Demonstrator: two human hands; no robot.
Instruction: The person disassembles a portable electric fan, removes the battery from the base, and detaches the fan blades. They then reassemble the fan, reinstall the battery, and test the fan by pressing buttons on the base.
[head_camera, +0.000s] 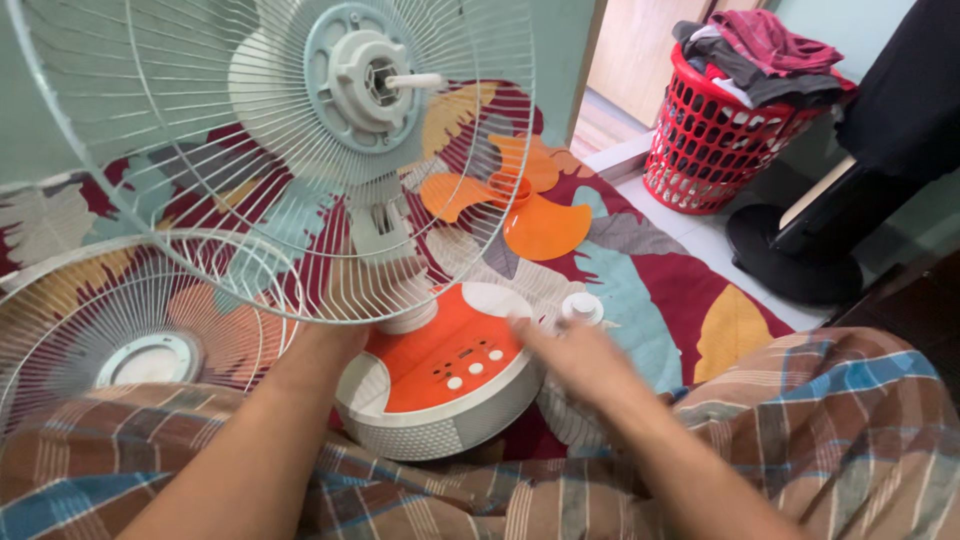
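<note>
A desk fan stands in front of me with its white rear wire guard (200, 180) and bare motor shaft (415, 80) exposed. Its round base (440, 375) is orange and white with small buttons. My left hand (325, 335) reaches behind the guard to the fan's neck; its fingers are hidden. My right hand (575, 355), blurred, hovers with fingers spread over the base's right edge, next to a small white cap (582, 307). The orange fan blade (515, 195) lies on the mat behind. The front wire guard (120, 330) lies flat at the left.
A patterned floor mat (650, 290) in red, teal and yellow covers the floor. A red laundry basket (715, 130) full of clothes stands at the back right beside a black round stand base (790, 255). My checked garment (800, 420) fills the foreground.
</note>
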